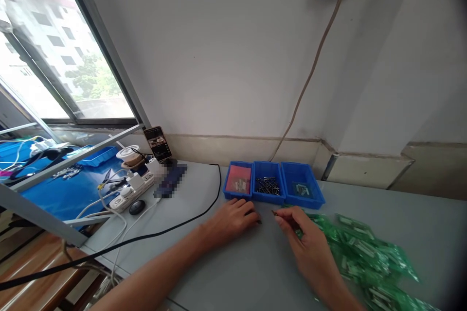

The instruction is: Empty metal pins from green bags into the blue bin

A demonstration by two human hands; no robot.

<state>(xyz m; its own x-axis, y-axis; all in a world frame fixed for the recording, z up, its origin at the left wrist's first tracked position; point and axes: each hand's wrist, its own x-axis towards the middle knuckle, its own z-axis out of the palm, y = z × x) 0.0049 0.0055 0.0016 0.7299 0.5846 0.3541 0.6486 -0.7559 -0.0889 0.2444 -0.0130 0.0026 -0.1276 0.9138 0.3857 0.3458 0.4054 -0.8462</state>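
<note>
My left hand (pixel 239 216) rests on the grey table just in front of the blue bins, its fingers curled together. A small dark tip (pixel 259 222), which looks like a screw end, pokes out at its fingertips. To the right, my right hand (pixel 304 238) is closed in a pinch on a small screw (pixel 274 213), mostly hidden by the fingers. The middle blue bin (pixel 268 199) holds a heap of dark screws (pixel 267 185). Small light parts in a clear bag (pixel 241 185) and a pink sheet (pixel 239 172) lie in the left bin. A few small parts (pixel 302 189) are in the right bin.
Green plastic packets (pixel 365 248) spread over the table to the right, beside my right hand. A black cable (pixel 164 231) crosses the left side. Further left are a mouse (pixel 137 207), a power strip (pixel 133 192), a cup (pixel 130 155) and a propped phone (pixel 158 144).
</note>
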